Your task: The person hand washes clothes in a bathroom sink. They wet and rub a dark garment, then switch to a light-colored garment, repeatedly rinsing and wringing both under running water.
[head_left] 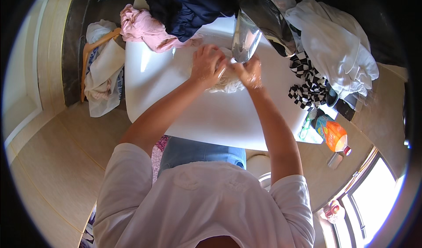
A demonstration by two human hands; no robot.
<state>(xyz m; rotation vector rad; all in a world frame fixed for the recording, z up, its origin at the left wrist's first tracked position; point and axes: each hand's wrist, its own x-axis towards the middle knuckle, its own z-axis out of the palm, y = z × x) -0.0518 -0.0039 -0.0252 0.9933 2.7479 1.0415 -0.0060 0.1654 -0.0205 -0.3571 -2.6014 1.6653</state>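
Note:
A wet, whitish cloth [229,83] is bunched in the basin of the white sink [198,118]. My left hand [208,66] lies over its left side, fingers curled into the fabric. On the other side, my right hand [250,73] is closed on the cloth just below the tap's shiny spout [246,34]. Both hands look wet. Part of the cloth is hidden behind my fingers.
Pink cloth [149,28] and a dark navy garment [189,8] drape over the sink's back left. White fabric [336,45], a black-and-white checked cloth [307,87] and an orange bottle [332,133] are at the right. A wooden hanger [88,56] and bag hang left.

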